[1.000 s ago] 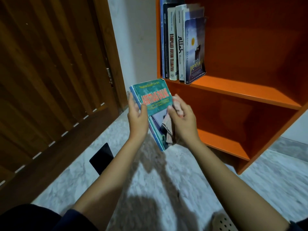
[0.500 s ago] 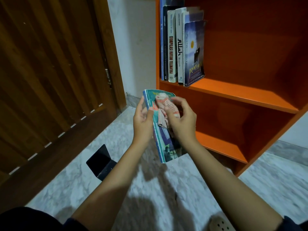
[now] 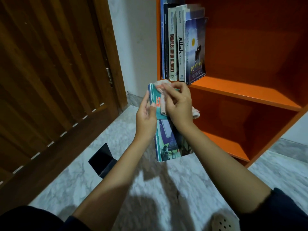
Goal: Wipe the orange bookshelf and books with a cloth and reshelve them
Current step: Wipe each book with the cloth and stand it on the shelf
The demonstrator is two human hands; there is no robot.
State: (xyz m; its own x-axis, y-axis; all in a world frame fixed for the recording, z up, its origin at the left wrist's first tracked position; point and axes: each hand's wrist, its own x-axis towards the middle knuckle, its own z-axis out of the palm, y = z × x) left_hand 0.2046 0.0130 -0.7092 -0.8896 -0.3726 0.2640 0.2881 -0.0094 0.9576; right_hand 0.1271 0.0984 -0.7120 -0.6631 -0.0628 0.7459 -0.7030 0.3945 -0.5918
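Wiping risk: teal paperback book (image 3: 168, 144), before orange wooden bookshelf (image 3: 241, 90), is pinched edge-only by left grip (image 3: 146, 117); pale bunched cloth (image 3: 195, 112) is pressed on it, clutched by right grip (image 3: 179, 107). Could be knocked loose.

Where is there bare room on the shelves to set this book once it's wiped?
Upper shelf: bare board everywhere right of the dark-blue book. Lower shelf: bare where visible, its left end hidden behind the right hand. Crowded: the upper shelf's left end, packed with upright books.
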